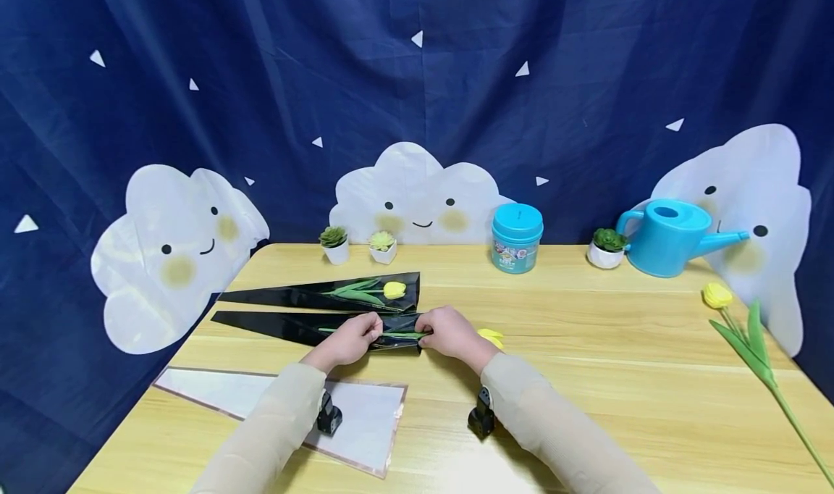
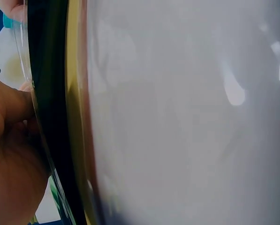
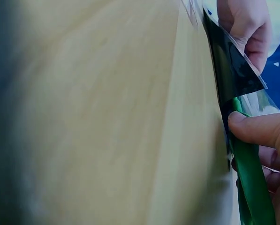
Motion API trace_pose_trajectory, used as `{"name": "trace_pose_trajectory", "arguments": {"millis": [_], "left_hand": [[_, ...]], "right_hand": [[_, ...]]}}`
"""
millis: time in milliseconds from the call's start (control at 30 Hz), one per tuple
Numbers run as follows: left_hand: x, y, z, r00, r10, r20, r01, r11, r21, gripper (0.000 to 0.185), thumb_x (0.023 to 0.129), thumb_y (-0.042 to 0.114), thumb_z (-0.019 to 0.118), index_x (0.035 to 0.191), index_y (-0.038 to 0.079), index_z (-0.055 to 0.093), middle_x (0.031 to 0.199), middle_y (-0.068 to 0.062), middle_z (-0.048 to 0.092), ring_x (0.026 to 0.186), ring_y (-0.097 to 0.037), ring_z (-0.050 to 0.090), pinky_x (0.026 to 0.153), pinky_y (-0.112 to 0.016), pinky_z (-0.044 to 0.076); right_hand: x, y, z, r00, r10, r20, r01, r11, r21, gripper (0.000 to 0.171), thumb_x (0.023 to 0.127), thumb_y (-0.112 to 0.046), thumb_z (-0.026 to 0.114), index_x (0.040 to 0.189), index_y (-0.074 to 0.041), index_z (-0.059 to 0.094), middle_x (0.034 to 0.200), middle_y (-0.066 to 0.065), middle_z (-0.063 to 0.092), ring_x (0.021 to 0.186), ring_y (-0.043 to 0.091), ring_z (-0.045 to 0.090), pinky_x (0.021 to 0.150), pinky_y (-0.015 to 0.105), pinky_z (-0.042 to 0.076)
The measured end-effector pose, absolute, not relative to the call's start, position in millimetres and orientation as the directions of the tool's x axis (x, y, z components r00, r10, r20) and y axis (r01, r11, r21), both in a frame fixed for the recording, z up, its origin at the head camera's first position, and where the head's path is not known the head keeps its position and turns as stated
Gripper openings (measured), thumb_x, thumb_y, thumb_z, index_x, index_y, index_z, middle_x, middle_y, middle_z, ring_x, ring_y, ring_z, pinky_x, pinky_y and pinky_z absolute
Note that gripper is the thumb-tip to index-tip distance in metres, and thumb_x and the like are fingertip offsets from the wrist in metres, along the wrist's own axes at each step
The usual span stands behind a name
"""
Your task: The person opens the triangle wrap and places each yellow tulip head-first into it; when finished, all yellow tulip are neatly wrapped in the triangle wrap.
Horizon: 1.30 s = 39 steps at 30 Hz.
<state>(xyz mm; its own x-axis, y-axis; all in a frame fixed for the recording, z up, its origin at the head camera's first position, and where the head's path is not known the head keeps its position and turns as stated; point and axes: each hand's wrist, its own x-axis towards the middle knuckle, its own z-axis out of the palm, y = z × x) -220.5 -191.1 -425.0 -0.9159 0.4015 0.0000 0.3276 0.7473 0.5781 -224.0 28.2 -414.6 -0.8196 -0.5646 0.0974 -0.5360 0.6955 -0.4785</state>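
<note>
A black flower sleeve with a clear front [image 1: 270,324] lies across the table's left half. My left hand [image 1: 352,340] pinches the clear film near the sleeve's wide mouth, thumb against it in the left wrist view. At that mouth my right hand [image 1: 449,332] holds a yellow tulip [image 1: 491,337], its bloom showing to the right of the hand. Thumb and fingers close round its green leaves [image 3: 253,183] in the right wrist view. The stem runs leftward into the sleeve, partly hidden by my left hand. Just behind lies another black sleeve [image 1: 287,296] with a tulip [image 1: 394,290] inside.
White, pink-edged sleeves [image 1: 365,421] lie under my left forearm. A loose yellow tulip [image 1: 749,353] lies at the right edge. Along the back stand small potted succulents [image 1: 335,245], a blue lidded tub [image 1: 517,238] and a blue watering can [image 1: 671,239].
</note>
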Motion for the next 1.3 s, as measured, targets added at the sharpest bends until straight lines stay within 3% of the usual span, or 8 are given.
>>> {"name": "trace_pose_trajectory", "arguments": {"millis": [267, 433, 600, 833, 1033, 1300], "left_hand": [[-221, -189, -425, -0.912, 0.409, -0.011, 0.321, 0.732, 0.601, 0.018, 0.095, 0.004, 0.047, 0.078, 0.009, 0.042, 0.074, -0.001, 0.04, 0.07, -0.016, 0.041, 0.068, -0.033, 0.034], [-220, -191, -425, -0.918, 0.395, -0.019, 0.305, 0.737, 0.604, 0.018, 0.095, 0.003, 0.046, 0.078, 0.009, 0.042, 0.074, -0.001, 0.04, 0.07, -0.017, 0.041, 0.068, -0.033, 0.034], [-220, -192, -424, -0.917, 0.4, -0.005, 0.317, 0.734, 0.6, 0.018, 0.094, 0.003, 0.047, 0.078, 0.008, 0.042, 0.074, -0.001, 0.039, 0.07, -0.017, 0.041, 0.068, -0.033, 0.034], [-223, -193, -424, -0.915, 0.403, -0.002, 0.322, 0.736, 0.596, 0.018, 0.094, 0.004, 0.048, 0.078, 0.009, 0.043, 0.074, 0.0, 0.04, 0.072, -0.016, 0.042, 0.069, -0.033, 0.034], [-222, -194, -426, -0.922, 0.386, -0.02, 0.296, 0.738, 0.606, 0.018, 0.095, 0.004, 0.047, 0.078, 0.009, 0.042, 0.074, 0.0, 0.04, 0.071, -0.016, 0.042, 0.068, -0.033, 0.033], [-222, -196, -427, -0.92, 0.392, -0.002, 0.307, 0.725, 0.617, 0.018, 0.095, 0.005, 0.047, 0.078, 0.009, 0.043, 0.074, 0.0, 0.04, 0.071, -0.017, 0.042, 0.068, -0.033, 0.034]], "right_hand": [[-224, 40, -410, -0.808, -0.588, 0.048, -0.532, 0.691, -0.489, 0.028, 0.078, -0.015, 0.074, 0.104, -0.005, 0.068, 0.102, 0.008, 0.068, 0.1, 0.025, 0.061, 0.089, 0.038, 0.046], [-224, 54, -402, -0.785, -0.619, 0.033, -0.556, 0.679, -0.479, 0.028, 0.077, -0.015, 0.074, 0.103, -0.004, 0.067, 0.099, 0.008, 0.068, 0.095, 0.024, 0.062, 0.087, 0.039, 0.046], [-224, 71, -396, -0.784, -0.62, 0.008, -0.551, 0.69, -0.47, 0.04, 0.077, -0.017, 0.074, 0.113, -0.002, 0.063, 0.107, 0.01, 0.066, 0.1, 0.025, 0.061, 0.09, 0.041, 0.045], [-229, 96, -402, -0.802, -0.597, -0.029, -0.459, 0.646, -0.611, 0.049, 0.078, -0.017, 0.074, 0.121, -0.001, 0.058, 0.116, 0.013, 0.063, 0.11, 0.029, 0.057, 0.095, 0.044, 0.042], [-230, 105, -416, -0.799, -0.6, 0.038, -0.484, 0.605, -0.632, 0.042, 0.076, -0.014, 0.075, 0.115, -0.002, 0.064, 0.109, 0.01, 0.066, 0.101, 0.027, 0.06, 0.091, 0.044, 0.044], [-230, 99, -426, -0.868, -0.489, 0.092, -0.418, 0.617, -0.667, 0.017, 0.079, -0.008, 0.071, 0.096, -0.008, 0.071, 0.09, 0.003, 0.069, 0.08, 0.013, 0.058, 0.076, 0.034, 0.047]]}}
